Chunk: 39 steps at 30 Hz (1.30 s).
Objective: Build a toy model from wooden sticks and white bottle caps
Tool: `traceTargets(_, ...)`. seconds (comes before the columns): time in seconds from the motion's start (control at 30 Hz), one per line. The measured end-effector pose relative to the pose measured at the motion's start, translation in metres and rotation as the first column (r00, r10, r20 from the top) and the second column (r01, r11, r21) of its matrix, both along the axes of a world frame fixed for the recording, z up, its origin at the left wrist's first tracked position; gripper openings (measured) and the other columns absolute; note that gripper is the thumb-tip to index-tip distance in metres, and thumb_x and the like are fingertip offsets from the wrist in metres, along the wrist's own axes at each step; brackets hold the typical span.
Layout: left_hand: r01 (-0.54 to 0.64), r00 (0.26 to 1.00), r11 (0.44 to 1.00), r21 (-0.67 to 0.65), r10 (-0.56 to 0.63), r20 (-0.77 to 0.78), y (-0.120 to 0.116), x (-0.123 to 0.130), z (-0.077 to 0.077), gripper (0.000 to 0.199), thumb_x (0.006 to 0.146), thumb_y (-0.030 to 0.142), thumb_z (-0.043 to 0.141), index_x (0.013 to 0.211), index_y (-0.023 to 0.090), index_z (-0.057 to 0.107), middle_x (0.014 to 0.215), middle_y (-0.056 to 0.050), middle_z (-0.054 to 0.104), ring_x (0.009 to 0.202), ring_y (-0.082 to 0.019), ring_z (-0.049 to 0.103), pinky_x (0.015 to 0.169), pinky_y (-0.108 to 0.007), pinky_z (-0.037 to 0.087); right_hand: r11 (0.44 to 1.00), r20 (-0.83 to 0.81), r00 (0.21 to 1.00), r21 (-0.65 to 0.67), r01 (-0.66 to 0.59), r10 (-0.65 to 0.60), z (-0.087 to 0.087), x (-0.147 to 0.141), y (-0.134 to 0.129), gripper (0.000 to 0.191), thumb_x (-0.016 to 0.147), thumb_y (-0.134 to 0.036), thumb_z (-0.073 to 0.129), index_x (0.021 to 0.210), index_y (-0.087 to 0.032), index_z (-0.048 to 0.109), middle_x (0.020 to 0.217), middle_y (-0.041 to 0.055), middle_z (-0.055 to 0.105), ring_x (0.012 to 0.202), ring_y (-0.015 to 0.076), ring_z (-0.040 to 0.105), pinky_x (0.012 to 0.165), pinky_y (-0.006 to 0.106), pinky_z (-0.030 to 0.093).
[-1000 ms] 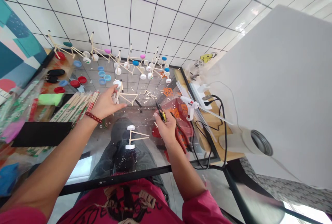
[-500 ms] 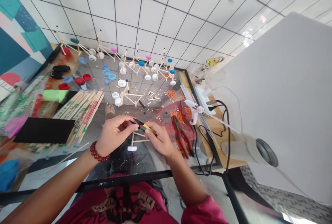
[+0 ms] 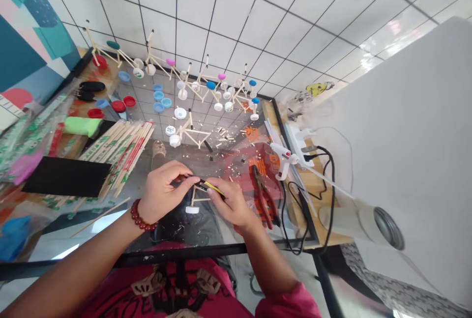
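Change: your left hand [image 3: 162, 192] and right hand [image 3: 232, 202] are now together at the middle of the glass tabletop [image 3: 206, 170], where a second ago they were well apart, and the red-handled pliers [image 3: 263, 195] are lying on the red plastic bag [image 3: 239, 165] instead of near your right palm.

Far left: you are keeping a clear plastic bag of wrapped chopsticks [image 3: 27, 136] beside a black pad [image 3: 66, 176] and a green block [image 3: 83, 127].

Near left: a bundle of wooden chopsticks [image 3: 121, 156] is lying just beyond your left hand, and red and blue bottle caps [image 3: 158, 106] are scattered farther out.

Left hand: it is curling around the dark end of a small black-and-yellow tool [image 3: 204, 184], with a red bead bracelet [image 3: 142, 215] sitting on your wrist.

Centre: a stick frame [image 3: 197, 195] with a white bottle-cap wheel [image 3: 192, 210] is sitting directly under your hands; you cannot tell whether the tool is touching it.

Right hand: it is pinching the yellow part of the tool, so both hands are closing on the same piece.

Beyond: finished stick models [image 3: 190, 133] are standing in a row among wood shavings.

Far right: a white hot glue gun [image 3: 282, 158] is resting near a power strip [image 3: 298, 138] and black cables [image 3: 330, 180].
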State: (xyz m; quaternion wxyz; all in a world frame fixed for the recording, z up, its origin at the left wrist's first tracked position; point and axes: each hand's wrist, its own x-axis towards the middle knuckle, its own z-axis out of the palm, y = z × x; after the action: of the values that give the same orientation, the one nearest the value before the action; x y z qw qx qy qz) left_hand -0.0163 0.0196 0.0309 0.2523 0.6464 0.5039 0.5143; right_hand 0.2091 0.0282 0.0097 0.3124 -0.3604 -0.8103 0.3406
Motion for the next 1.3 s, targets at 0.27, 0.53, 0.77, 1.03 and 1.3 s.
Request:
traceTargets(0.27,0.032,0.997,0.999,-0.041,-0.034,-0.066,0.001,-0.003,-0.004,0.026,0.100,0.022,0.056,0.081,0.024,0.074,0.074,-0.002,0.075,0.066,-0.017,0.071,0.065,-0.028,0.057,1.000,0.061,0.998,-0.010,0.008,-0.008,0.002,-0.001,0.001,0.027,0.111,-0.033,0.046,0.119,-0.021,0.070,0.084,0.0015,0.073,0.068,0.0139,0.064,0.068,0.024,0.050)
traceTargets(0.53,0.026,1.000,1.000,0.017,-0.026,0.007,-0.005,0.001,0.001,0.012,0.091,0.019,0.072,0.082,0.022,0.079,0.080,-0.003,0.080,0.071,-0.017,0.074,0.069,-0.026,0.060,0.998,-0.004,1.000,0.068,-0.007,0.008,0.003,0.000,0.000,0.024,0.110,-0.031,0.050,0.118,-0.022,0.071,0.089,0.0024,0.078,0.073,0.0147,0.071,0.070,0.024,0.054)
traceTargets(0.77,-0.075,0.987,0.997,-0.016,0.076,0.138,-0.002,-0.004,-0.008,0.015,0.095,0.021,0.068,0.087,0.023,0.080,0.084,-0.001,0.080,0.064,-0.013,0.071,0.063,-0.024,0.059,0.933,0.046,0.948,0.195,0.301,-0.316,0.003,0.032,0.019,0.029,0.109,-0.030,0.050,0.123,-0.024,0.075,0.107,0.0072,0.082,0.095,0.0214,0.077,0.086,0.033,0.058)
traceTargets(1.03,-0.155,0.974,0.987,-0.052,0.161,0.158,0.006,-0.009,-0.029,0.006,0.083,0.027,0.083,0.078,0.023,0.080,0.080,0.000,0.080,0.072,-0.016,0.073,0.069,-0.027,0.060,0.891,0.606,0.654,0.274,0.362,-0.452,-0.006,0.051,0.003,0.041,0.103,-0.016,0.052,0.139,-0.019,0.071,0.114,0.0133,0.077,0.101,0.0277,0.066,0.094,0.040,0.052)
traceTargets(1.3,-0.130,0.874,0.956,-0.265,0.237,0.425,0.009,-0.004,-0.026,0.018,0.076,0.037,0.084,0.080,0.022,0.076,0.069,0.000,0.076,0.059,-0.016,0.070,0.059,-0.027,0.061,0.845,0.659,0.536,0.343,0.411,-0.528,0.009,0.058,0.029,0.028,0.105,-0.027,0.057,0.116,-0.021,0.082,0.124,0.0151,0.074,0.117,0.0309,0.062,0.100,0.043,0.046)
